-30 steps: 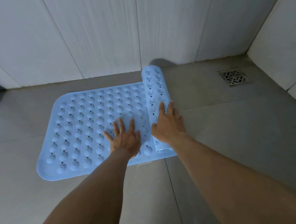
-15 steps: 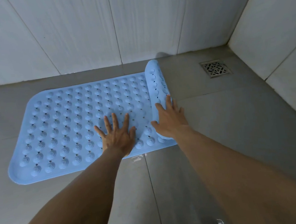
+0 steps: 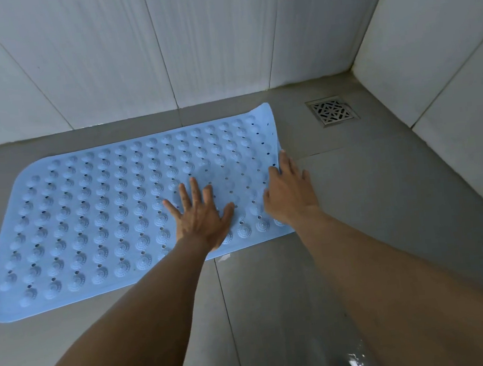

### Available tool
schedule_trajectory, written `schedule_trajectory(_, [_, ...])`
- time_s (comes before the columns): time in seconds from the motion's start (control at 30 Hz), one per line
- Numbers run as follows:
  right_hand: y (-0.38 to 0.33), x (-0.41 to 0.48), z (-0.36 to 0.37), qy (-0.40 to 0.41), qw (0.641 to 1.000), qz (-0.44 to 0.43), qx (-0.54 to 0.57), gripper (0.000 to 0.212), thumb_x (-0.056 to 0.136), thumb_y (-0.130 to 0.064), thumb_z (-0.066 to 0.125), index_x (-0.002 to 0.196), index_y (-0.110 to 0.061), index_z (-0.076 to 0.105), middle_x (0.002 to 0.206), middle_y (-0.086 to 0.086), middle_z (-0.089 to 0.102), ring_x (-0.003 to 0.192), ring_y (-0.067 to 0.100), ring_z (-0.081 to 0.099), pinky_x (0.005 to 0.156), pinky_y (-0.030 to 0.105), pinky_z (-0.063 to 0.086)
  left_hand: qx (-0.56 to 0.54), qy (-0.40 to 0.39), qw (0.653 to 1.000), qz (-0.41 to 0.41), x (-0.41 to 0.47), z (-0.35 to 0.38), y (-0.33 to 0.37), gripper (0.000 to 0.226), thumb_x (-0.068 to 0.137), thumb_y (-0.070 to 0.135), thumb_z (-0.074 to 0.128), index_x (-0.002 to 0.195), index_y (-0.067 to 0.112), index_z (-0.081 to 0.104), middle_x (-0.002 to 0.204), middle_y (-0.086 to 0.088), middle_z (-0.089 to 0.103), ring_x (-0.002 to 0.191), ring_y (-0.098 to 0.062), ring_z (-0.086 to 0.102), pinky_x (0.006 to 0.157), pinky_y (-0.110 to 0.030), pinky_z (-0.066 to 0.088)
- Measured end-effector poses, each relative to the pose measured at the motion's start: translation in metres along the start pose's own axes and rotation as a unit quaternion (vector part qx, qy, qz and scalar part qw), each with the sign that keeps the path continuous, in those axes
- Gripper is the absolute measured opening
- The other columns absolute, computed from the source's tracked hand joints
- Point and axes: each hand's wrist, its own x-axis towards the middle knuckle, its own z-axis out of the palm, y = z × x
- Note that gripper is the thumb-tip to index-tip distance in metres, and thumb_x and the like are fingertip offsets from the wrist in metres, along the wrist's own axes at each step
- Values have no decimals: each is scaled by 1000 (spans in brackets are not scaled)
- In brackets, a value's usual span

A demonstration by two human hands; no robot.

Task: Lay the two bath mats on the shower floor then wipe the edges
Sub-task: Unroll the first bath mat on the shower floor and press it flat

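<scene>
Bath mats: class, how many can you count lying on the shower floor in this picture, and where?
1. The blue bath mat lies on the grey floor by the back wall, left of the drain, under both hands. The task's second mat is out of view.

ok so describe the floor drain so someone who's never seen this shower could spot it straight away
Find the far right corner where the two white tiled walls meet the grey shower floor. Just in front of that corner sits the floor drain, beyond the right end of the blue bath mat. It is the only metal thing there: a small square silver grate with a cut-out lattice pattern.
</scene>
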Motion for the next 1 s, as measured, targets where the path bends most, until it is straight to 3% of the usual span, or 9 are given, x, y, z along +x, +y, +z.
schedule_trajectory(0.07, [7, -1, 0, 10, 999, 12, -30, 47, 93, -31, 56, 135, -12, 46, 165, 11, -10, 144, 33, 23, 112, 53, 30, 14, -12, 1000, 26, 2, 4, 5, 78, 94, 72, 15, 157, 28, 3, 166, -8, -10, 151, -37, -16, 113, -70, -9])
schedule_trajectory(0.17, [17, -4, -2, -1, 993, 17, -114, 47, 97, -48, 47, 134, -20, 53, 166, 7, -12, 150, 36, 6, 116, 63, 14, 47, -17, 997, 52, 0, 11, 6, 74, 94, 70, 7, 156, 35, -12, 166, -6, -15, 149, -38, -20, 114, -70, -5])
schedule_trajectory(0.27, [21, -6, 1, -38, 979, 22, -201, 56, 100, -55, 27, 136, -24, 54, 164, 8, 17, 150, 38, -14, 108, 74, -12, 59, -10, 997, 53, -1, 15, 4, 72, 94, 69, 4, 156, 36, -13, 166, -7, -16, 149, -38, -20, 114, -70, -4])
schedule_trajectory(0.33, [21, -9, 6, -52, 979, 43, -194, 59, 101, -55, 19, 144, -24, 44, 156, 11, 35, 150, 37, -14, 105, 73, -20, 60, -7, 996, 59, -1, 15, 3, 72, 94, 69, 4, 156, 36, -14, 166, -7, -17, 149, -38, -20, 114, -70, -4])
schedule_trajectory(0.37, [21, -11, 9, -66, 982, 53, -171, 60, 101, -54, 18, 150, -23, 36, 156, 13, 35, 151, 37, -7, 108, 71, -16, 62, -8, 996, 61, -1, 15, 3, 72, 95, 69, 5, 156, 36, -15, 166, -6, -16, 149, -38, -20, 114, -70, -4])
schedule_trajectory(0.47, [24, -13, 12, -110, 989, 58, -76, 63, 103, -53, 20, 158, -21, 14, 163, 17, 15, 146, 36, 23, 117, 57, 18, 63, -8, 996, 60, -2, 16, 1, 72, 95, 69, 5, 155, 36, -16, 166, -6, -16, 149, -38, -20, 114, -70, -5])
schedule_trajectory(0.57, [27, -14, 8, -128, 990, 62, -21, 66, 103, -54, 25, 159, -21, 11, 165, 16, 8, 146, 37, 25, 110, 48, 34, 60, -7, 996, 59, -2, 16, 1, 72, 94, 70, 5, 155, 37, -16, 166, -5, -16, 150, -37, -20, 115, -69, -5])
schedule_trajectory(1.0, [23, -14, -6, -118, 991, 57, -26, 68, 100, -55, 36, 156, -20, 23, 163, 13, 22, 138, 34, 42, 104, 44, 42, 42, -7, 997, 59, -4, 13, -2, 74, 92, 73, 4, 156, 40, -11, 166, -2, -13, 151, -33, -19, 116, -66, -8])
